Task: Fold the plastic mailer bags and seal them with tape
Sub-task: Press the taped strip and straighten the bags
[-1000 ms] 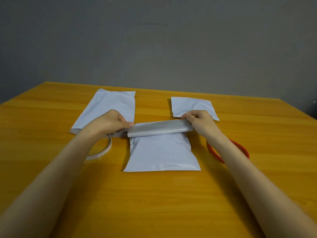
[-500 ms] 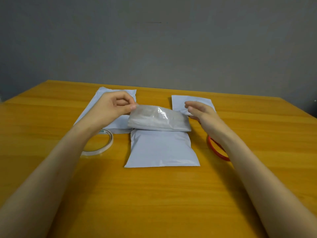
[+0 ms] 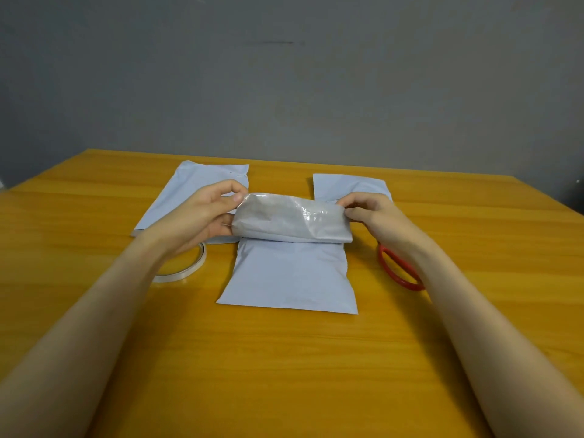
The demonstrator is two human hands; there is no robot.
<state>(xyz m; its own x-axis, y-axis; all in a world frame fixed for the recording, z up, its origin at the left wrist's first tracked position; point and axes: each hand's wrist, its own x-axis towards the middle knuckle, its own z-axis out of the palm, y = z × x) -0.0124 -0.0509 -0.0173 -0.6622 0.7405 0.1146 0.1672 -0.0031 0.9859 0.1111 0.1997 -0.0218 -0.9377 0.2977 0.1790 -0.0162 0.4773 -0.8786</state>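
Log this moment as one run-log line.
step: folding centre mailer | left hand: pinches flap's left end | right hand: pinches its right end | flap: raised, grey side showing | tape roll: lying idle

A wooden table [image 3: 284,380] with a glossy, honey-yellow grain fills the foreground, its far edge set against a plain grey wall [image 3: 410,99]. A short dark horizontal mark [image 3: 271,43] sits high on the wall. Soft, even light covers the tabletop.
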